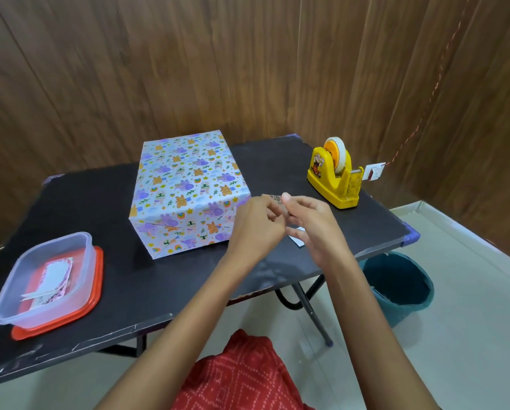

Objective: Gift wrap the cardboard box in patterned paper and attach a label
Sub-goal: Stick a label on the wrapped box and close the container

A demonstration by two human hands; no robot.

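The left hand [256, 223] and right hand [311, 224] pinched the label [273, 198] tight in their fingers [286, 197], maybe peeling it for the wrapped box [188, 190].

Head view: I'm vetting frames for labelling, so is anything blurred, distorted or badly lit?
In the head view the wide-angle lens bows the wall planks and table edges; light is soft and even, a faint shadow beside the wrapped box; left hand, right hand and the small label they pinch look smeared, the box's pattern sharp.
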